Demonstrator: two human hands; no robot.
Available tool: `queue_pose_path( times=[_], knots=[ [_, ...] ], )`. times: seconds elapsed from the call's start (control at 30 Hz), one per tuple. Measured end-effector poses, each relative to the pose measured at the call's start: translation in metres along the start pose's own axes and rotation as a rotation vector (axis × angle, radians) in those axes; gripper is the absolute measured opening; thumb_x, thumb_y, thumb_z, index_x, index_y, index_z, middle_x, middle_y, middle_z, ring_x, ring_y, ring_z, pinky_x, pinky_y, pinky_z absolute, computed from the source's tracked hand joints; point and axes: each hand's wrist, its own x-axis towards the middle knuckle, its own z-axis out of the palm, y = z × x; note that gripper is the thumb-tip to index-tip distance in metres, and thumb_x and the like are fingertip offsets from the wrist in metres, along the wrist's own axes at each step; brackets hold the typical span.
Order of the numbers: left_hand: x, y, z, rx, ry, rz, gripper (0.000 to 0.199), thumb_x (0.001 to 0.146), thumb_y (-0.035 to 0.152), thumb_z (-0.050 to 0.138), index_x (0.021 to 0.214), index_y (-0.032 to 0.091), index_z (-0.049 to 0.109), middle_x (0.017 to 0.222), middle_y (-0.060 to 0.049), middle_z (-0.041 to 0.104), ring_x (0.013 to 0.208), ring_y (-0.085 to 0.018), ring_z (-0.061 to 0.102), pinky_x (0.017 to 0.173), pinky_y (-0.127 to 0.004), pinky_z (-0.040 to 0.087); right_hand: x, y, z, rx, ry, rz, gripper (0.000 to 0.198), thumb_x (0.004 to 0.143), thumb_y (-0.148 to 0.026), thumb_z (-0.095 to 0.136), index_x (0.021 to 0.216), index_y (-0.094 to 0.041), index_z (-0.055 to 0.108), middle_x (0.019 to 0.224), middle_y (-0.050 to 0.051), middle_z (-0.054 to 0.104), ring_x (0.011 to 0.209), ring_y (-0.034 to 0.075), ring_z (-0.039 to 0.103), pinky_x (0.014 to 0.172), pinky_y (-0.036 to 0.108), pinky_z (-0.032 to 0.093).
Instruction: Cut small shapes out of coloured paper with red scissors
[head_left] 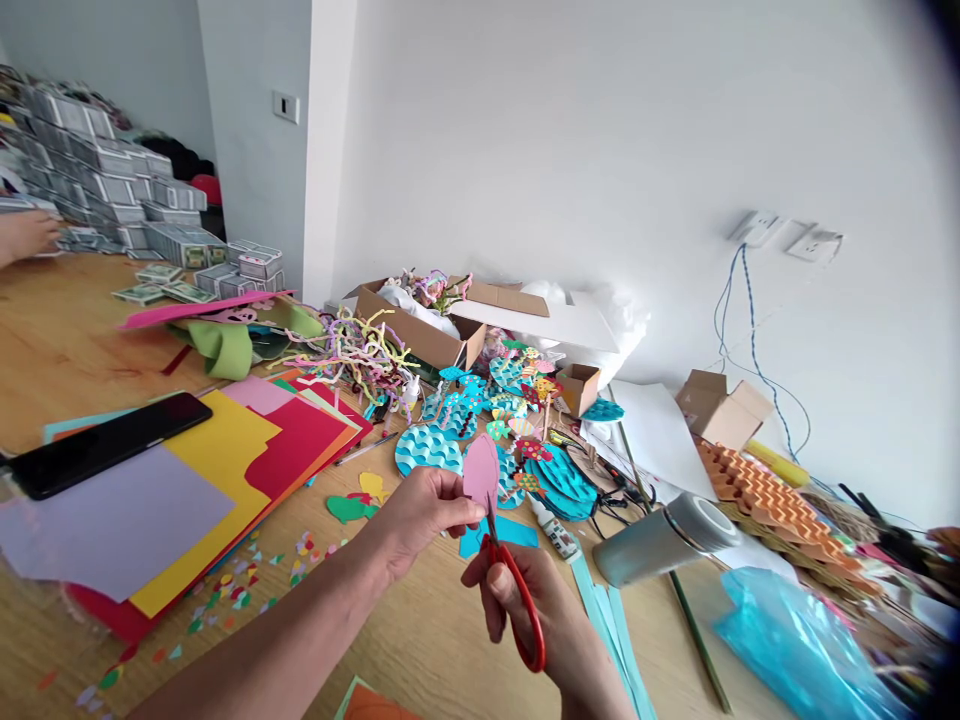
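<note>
Between finger and thumb, my left hand (431,515) pinches a small pink paper piece (481,466) with a rounded, leaf-like outline. My right hand (529,590) grips red-handled scissors (531,610); their blades point up at the lower edge of the pink piece. Just behind the hands lie bright blue paper (499,536) and round blue patterned discs (429,450). Small paper fish shapes (535,450) with dots and stripes are scattered over them. To the left of my left hand sit a green cut-out (346,508) and a yellow one (373,486).
Coloured paper sheets (217,440) with a black phone (112,444) on top lie left, beside tiny paper scraps (232,590). A silver flask (664,540), glue bottle (555,530) and thin stick (697,640) are right. Another person's hand (28,235) shows far left near stacked boxes (112,185).
</note>
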Motion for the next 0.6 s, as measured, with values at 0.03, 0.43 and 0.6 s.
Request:
queue_pose_path(
  times=[0.03, 0.43, 0.6],
  knots=[
    [0.0000, 0.0000, 0.0000, 0.001, -0.001, 0.001, 0.015, 0.063, 0.028, 0.064, 0.064, 0.012, 0.064, 0.057, 0.000, 0.054, 0.056, -0.011, 0.047, 0.056, -0.025, 0.035, -0.0002, 0.0002, 0.0000, -0.003, 0.000, 0.001, 0.066, 0.076, -0.076, 0.045, 0.078, -0.012, 0.059, 0.045, 0.000, 0.052, 0.040, 0.008, 0.038, 0.038, 0.020, 0.025],
    [-0.0003, 0.0023, 0.0001, -0.012, -0.005, -0.004, 0.016, 0.062, 0.029, 0.065, 0.063, 0.013, 0.063, 0.056, 0.001, 0.053, 0.055, -0.011, 0.046, 0.056, -0.024, 0.035, -0.0004, 0.0037, 0.0005, -0.010, -0.001, 0.006, 0.067, 0.078, -0.076, 0.042, 0.080, -0.012, 0.061, 0.041, -0.002, 0.051, 0.034, 0.007, 0.034, 0.038, 0.020, 0.025],
    [-0.0001, 0.0010, 0.0003, -0.003, 0.010, -0.004, 0.016, 0.064, 0.029, 0.064, 0.063, 0.013, 0.062, 0.056, 0.000, 0.054, 0.055, -0.011, 0.047, 0.055, -0.025, 0.035, -0.0007, 0.0028, 0.0000, -0.009, 0.000, 0.016, 0.065, 0.078, -0.075, 0.043, 0.079, -0.012, 0.060, 0.042, -0.002, 0.051, 0.036, 0.007, 0.034, 0.039, 0.020, 0.024]
  ],
)
